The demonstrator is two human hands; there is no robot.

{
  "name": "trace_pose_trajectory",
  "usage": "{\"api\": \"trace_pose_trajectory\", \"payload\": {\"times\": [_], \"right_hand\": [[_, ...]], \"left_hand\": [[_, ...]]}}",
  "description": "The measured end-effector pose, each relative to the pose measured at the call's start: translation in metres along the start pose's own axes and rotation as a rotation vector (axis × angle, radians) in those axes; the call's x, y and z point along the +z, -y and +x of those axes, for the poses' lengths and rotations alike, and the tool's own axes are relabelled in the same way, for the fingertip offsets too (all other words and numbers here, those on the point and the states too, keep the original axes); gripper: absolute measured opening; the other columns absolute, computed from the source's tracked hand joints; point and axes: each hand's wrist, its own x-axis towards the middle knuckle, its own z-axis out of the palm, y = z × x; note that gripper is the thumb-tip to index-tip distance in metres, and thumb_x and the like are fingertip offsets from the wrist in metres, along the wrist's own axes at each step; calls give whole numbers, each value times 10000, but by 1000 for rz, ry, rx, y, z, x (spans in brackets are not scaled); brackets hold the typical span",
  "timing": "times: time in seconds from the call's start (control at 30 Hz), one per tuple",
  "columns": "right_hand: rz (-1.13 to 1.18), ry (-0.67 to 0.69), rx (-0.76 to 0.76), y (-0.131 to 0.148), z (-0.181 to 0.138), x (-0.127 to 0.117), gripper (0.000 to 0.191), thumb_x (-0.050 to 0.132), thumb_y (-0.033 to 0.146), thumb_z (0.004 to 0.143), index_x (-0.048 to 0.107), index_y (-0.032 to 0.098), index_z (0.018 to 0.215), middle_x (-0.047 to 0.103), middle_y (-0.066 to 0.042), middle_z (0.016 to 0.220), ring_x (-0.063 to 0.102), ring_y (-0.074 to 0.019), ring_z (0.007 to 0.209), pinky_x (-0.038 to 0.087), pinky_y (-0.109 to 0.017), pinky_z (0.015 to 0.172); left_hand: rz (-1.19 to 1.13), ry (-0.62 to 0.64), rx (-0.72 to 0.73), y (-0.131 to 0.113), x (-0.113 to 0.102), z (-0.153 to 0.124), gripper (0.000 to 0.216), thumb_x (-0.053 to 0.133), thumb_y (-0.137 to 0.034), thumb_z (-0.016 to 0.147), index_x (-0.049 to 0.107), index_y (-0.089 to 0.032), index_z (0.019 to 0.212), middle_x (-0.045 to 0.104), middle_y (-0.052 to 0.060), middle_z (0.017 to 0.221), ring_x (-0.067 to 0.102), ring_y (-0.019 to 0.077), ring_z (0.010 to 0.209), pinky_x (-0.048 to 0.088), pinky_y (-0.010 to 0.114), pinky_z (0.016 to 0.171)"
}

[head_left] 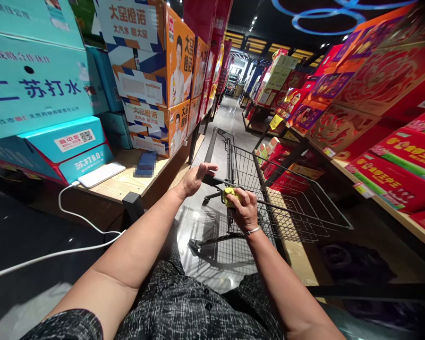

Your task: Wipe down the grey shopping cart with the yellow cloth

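Observation:
A black wire shopping cart (286,198) stands in the aisle in front of me, its basket empty. My left hand (196,178) rests on the cart's black handle bar (211,146), fingers curled loosely over it. My right hand (245,208) is closed on a yellow cloth (229,195) and presses it against the cart frame near the handle. A thin bracelet sits on my right wrist.
Left shelf holds teal soda-water cartons (31,85) and orange drink boxes (159,71); a white power bank (101,174) with a white cable (74,215) lies on its wooden edge. Red gift boxes (382,108) fill the right shelves. The glossy aisle floor (230,113) runs ahead.

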Motion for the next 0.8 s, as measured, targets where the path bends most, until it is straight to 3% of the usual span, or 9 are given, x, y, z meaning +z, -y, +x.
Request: {"api": "trace_pose_trajectory", "payload": {"times": [0.17,0.33,0.43,0.53,0.67,0.8], "right_hand": [[27,34,48,-6,-14,-6,331,637,93,824,706,294,1079,593,-61,1221,467,-228,1120,467,-404,956],[140,-30,11,34,33,15,375,637,114,846,690,341,1139,586,-54,1266,464,-231,1168,462,-418,1007],[181,31,-43,58,63,31,375,621,143,870,677,370,1164,585,-40,1307,459,-238,1199,434,-442,1047],[160,106,-53,66,73,38,343,615,168,891,671,368,1164,581,-36,1338,465,-238,1215,423,-449,1044],[77,55,-69,47,50,29,335,611,149,895,669,353,1154,607,-31,1308,468,-225,1190,442,-413,998],[32,5,11,8,1,13,383,617,100,857,673,334,1155,595,-38,1313,451,-235,1180,453,-419,988]], "left_hand": [[-98,13,-29,3,2,3,1020,120,-889,827,652,-116,1227,674,170,1244,678,286,1079,500,448,1004],[-160,43,-60,-4,2,1,1037,85,-892,820,653,-135,1243,661,167,1284,654,303,1145,492,456,1024],[-109,61,-68,-3,-1,0,1076,41,-905,795,656,-150,1254,649,159,1313,617,311,1212,482,443,1042],[-43,35,-57,1,-4,1,1101,18,-908,785,656,-141,1250,665,162,1282,628,311,1192,495,436,1025],[42,9,-9,4,-6,0,1055,79,-888,823,650,-108,1247,681,165,1239,657,298,1128,496,429,1014],[176,-33,14,3,-6,-1,1013,78,-862,850,669,-130,1226,702,144,1182,667,284,1085,489,421,1008]]}}
